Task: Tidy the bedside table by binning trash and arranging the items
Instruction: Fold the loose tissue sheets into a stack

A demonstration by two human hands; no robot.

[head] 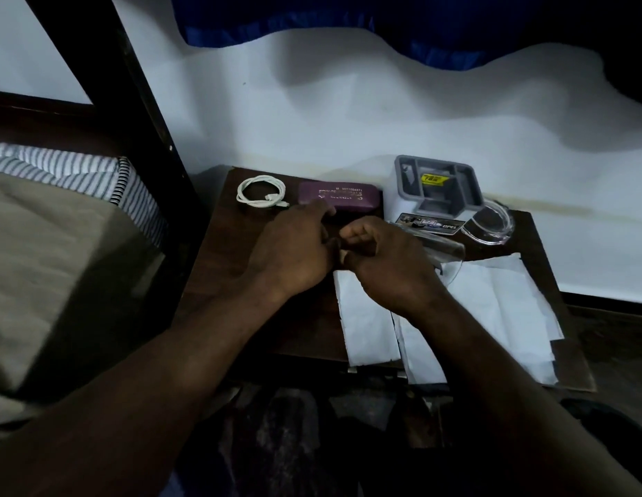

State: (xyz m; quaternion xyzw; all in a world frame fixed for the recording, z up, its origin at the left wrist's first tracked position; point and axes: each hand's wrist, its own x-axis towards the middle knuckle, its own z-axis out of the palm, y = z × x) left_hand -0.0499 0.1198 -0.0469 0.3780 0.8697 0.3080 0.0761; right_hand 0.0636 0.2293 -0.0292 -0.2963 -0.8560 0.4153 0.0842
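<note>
Head view: my left hand and right hand meet curled at the table middle, grip hidden, with the purple case just beyond my left fingers, long axis left-right.

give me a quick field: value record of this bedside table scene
surface: dark wooden bedside table
back left: coiled white cable
back middle: purple case
back right: grey organizer, clear plastic lid beside it
front right: white paper sheets, lying flat
left hand: fingertips at the purple case
right hand: fingers curled, contents hidden
</note>
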